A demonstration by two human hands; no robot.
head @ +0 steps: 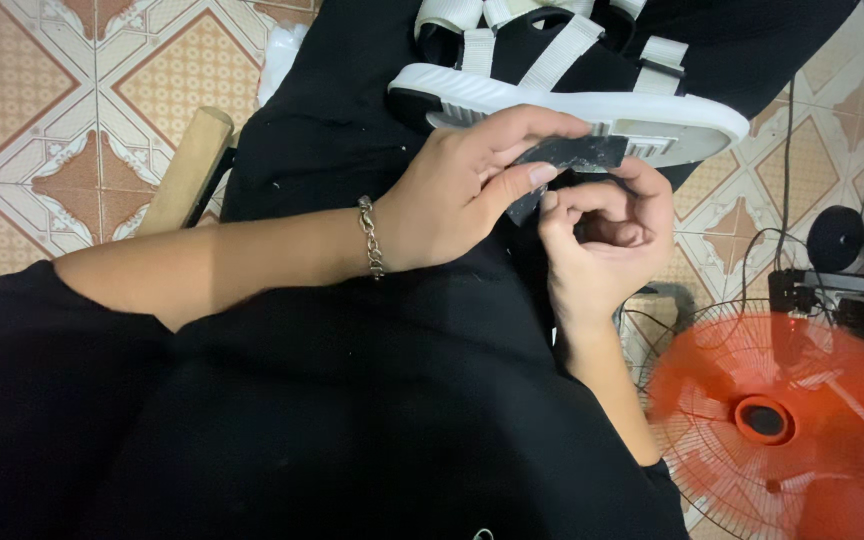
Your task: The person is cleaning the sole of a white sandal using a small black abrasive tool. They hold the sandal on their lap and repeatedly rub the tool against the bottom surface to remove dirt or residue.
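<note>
Head view: left hand (452, 195) and right hand (607, 235) both pinch a dark grey abrasive strip (577, 153) against the black-and-white strapped sandal's white sole (672, 120), rubbing apparently mid-way.

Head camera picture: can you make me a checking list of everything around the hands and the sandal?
Surface: patterned floor tiles in orange and cream; the work sits on a lap in black clothes.
Job's things: white-soled sandal with white straps, resting on the lap; small dark piece held against its sole edge.
Clutter: wooden handle lying at the left.
Grips: left hand, with a chain bracelet, pinches the dark piece; right hand holds it from below, fingers curled.
Cables: thin black cables run down at the right.
Surroundings: orange fan with a wire guard, dark round object behind it.
</note>
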